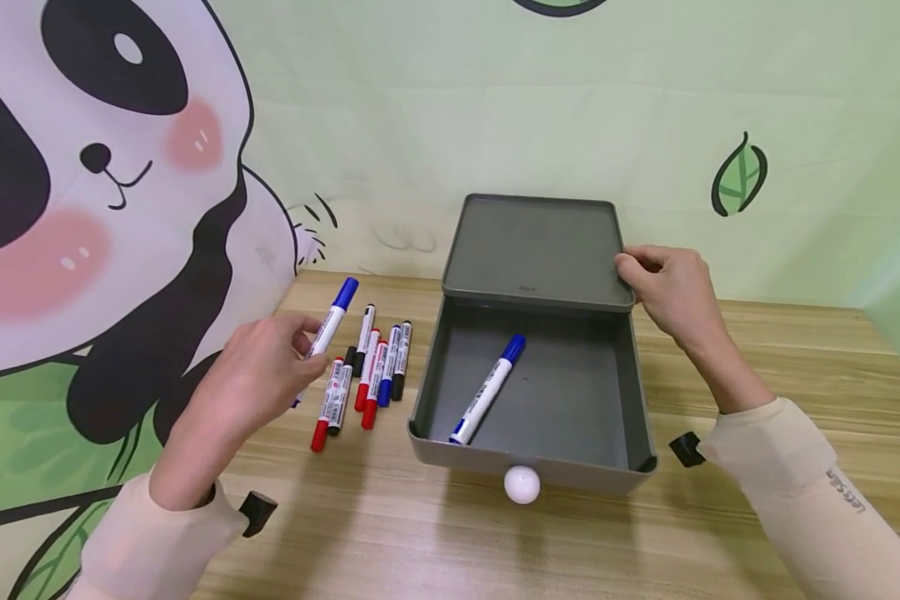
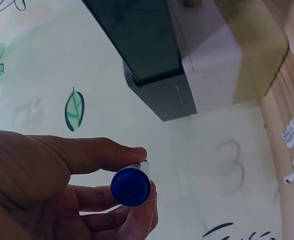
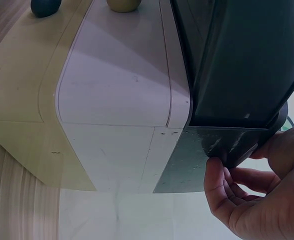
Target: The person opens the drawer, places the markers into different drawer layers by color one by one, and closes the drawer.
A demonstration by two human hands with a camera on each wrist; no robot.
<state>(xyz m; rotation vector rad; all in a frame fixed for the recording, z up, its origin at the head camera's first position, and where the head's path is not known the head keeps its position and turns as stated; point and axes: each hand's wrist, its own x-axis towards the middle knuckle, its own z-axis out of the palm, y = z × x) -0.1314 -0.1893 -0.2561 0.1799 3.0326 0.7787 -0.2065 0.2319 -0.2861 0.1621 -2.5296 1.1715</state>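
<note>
My left hand (image 1: 258, 371) pinches a whiteboard marker (image 1: 332, 321) with a white barrel and blue cap, tilted above the table left of the open drawer. In the left wrist view the marker's blue end (image 2: 131, 187) faces the camera between thumb and fingers. With thumb and curled fingers my right hand (image 1: 675, 292) grips the right edge of the grey top of a small drawer cabinet (image 1: 537, 250). Its top grey drawer (image 1: 577, 400) is pulled out toward me, and another blue-capped marker (image 1: 487, 392) lies slanted inside.
Several red, black and blue markers (image 1: 375, 375) lie in a loose group on the wooden table (image 1: 330, 525), left of the drawer. A white round knob (image 1: 522, 485) sticks out from the drawer front. Below are white (image 3: 117, 90) and yellow (image 3: 22, 85) tiers. A panda-print cloth (image 1: 390, 125) stands behind.
</note>
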